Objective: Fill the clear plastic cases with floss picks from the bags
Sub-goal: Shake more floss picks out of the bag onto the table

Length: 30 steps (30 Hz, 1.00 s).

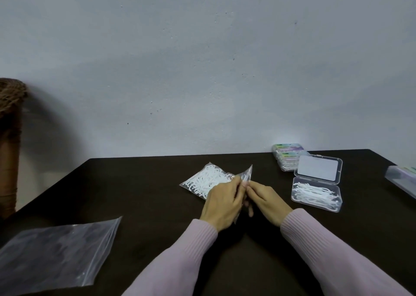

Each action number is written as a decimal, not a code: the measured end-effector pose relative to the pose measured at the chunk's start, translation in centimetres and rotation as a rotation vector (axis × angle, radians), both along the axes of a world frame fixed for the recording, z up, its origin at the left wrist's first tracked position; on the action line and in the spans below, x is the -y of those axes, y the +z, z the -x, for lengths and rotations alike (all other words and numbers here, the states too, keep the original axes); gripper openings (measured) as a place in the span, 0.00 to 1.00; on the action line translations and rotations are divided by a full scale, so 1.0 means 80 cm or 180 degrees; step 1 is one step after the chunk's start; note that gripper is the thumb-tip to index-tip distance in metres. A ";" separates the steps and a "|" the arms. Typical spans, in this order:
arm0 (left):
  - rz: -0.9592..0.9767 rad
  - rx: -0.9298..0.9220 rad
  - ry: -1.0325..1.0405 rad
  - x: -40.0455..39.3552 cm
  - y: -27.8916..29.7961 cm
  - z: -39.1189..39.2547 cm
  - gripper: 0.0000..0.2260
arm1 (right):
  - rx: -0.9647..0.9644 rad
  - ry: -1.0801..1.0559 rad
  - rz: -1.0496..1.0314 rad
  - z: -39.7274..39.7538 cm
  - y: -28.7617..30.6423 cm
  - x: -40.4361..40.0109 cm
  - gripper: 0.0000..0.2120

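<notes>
Both hands meet at mid-table: the left hand [221,202] and right hand [266,200] pinch the near end of a clear bag of floss picks [208,179], lifting its mouth to a peak. The bag's long axis runs from the hands away toward the far left, where the white picks are bunched. To the right, an open clear case [316,184] lies partly filled, its picks lying crosswise, lid tipped back. An empty zip bag [56,253] lies near left on the dark table [135,194].

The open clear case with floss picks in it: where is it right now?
In the head view, the open clear case lies on the table's right side, right of the right hand, before the stacked closed cases.
</notes>
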<state>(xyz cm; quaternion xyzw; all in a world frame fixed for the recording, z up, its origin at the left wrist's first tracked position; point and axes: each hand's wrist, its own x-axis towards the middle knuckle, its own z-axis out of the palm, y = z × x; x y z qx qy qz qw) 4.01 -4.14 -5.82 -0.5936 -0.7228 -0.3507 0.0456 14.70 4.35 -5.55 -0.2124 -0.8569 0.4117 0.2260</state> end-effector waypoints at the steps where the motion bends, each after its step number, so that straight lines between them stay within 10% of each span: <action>1: -0.0014 -0.0128 0.0038 0.000 0.000 0.000 0.13 | 0.0101 -0.0080 -0.0267 -0.001 0.000 -0.001 0.13; 13: -0.0174 -0.0741 0.0312 -0.005 -0.010 -0.005 0.30 | 0.0685 -0.0712 -0.1596 -0.004 0.008 0.000 0.17; 30: -0.0188 -0.0956 0.1051 0.003 0.011 0.022 0.16 | 0.1196 -0.1305 -0.1669 -0.012 0.016 -0.012 0.12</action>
